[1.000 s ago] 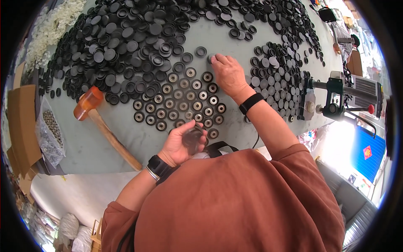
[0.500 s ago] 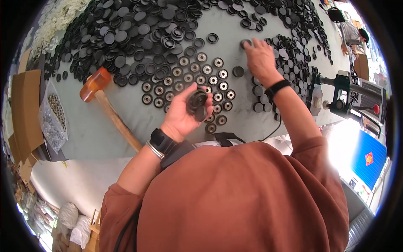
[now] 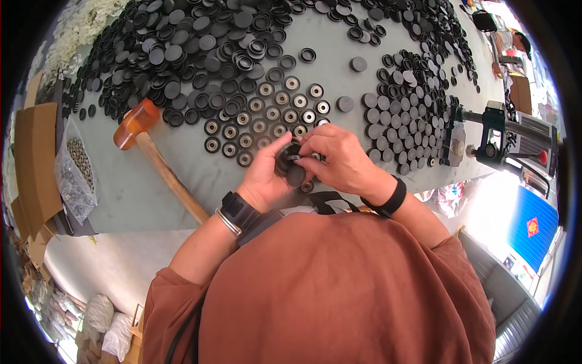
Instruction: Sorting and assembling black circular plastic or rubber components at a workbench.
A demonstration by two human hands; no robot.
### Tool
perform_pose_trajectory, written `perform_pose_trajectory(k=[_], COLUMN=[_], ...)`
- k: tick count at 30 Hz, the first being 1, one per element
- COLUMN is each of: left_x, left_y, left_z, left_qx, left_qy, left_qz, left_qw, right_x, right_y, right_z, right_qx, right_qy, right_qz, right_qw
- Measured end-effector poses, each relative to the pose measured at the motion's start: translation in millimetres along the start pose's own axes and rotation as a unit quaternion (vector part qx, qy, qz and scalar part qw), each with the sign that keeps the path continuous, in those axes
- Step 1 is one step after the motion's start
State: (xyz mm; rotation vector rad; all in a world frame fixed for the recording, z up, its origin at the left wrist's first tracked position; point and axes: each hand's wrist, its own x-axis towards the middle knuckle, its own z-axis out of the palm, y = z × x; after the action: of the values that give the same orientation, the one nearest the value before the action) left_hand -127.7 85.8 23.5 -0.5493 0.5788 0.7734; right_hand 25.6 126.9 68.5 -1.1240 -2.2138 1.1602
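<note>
My left hand point(image 3: 267, 173) is cupped around several black round caps point(image 3: 296, 176), stacked loosely in the palm. My right hand point(image 3: 339, 159) meets it from the right, thumb and fingertips pinching a black cap at the top of that handful; the fingers partly cover it. Below both hands lie rows of black rings with metal bearings point(image 3: 265, 90) set in their middles. Two single caps sit apart beyond my right hand, a nearer cap point(image 3: 345, 104) and a farther cap point(image 3: 358, 64).
A large heap of black caps point(image 3: 176, 54) covers the far left. More caps point(image 3: 397, 121) stand in rows at right, beside a green metal press point(image 3: 492, 130). An orange-headed mallet point(image 3: 160, 161) lies left, near a clear bag of metal parts point(image 3: 79, 164) and cardboard point(image 3: 37, 164).
My right hand has come back from the single cap at the far side to the caps in my left hand. That far cap stays on the table. My left hand has barely moved.
</note>
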Motion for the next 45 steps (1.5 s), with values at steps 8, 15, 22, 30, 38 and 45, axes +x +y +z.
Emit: perform_pose_trajectory(k=[8,15,22,30,38,45], left_x=[-0.9,-3.7,-5.5,2.3,-4.0,-4.4], left_y=[6.4,8.0,10.4,16.5,1.6,1.8], left_z=[-17.8,-20.0,-18.2,-15.1,-1.7,-19.2], left_qx=[0.029,0.023,0.019,0.009,0.148,0.147], left_qy=[0.006,0.027,0.021,-0.043,0.116,0.106], left_qz=[-0.029,-0.02,-0.018,-0.02,0.04,-0.003], left_qw=[0.999,0.999,0.999,0.999,0.981,0.984], right_x=[30.9,37.9,27.3,21.3,7.9,-10.6], right_y=[71.9,88.9,80.6,78.6,-3.7,20.6], right_z=[-16.5,6.4,11.9,-1.5,21.2,11.2], right_qx=[-0.14,-0.39,-0.465,-0.431,-0.14,-0.072], right_qy=[0.161,0.017,-0.002,-0.021,0.035,0.151], right_qz=[0.109,-0.052,-0.082,-0.038,-0.056,0.07], right_qw=[0.971,0.919,0.881,0.901,0.988,0.983])
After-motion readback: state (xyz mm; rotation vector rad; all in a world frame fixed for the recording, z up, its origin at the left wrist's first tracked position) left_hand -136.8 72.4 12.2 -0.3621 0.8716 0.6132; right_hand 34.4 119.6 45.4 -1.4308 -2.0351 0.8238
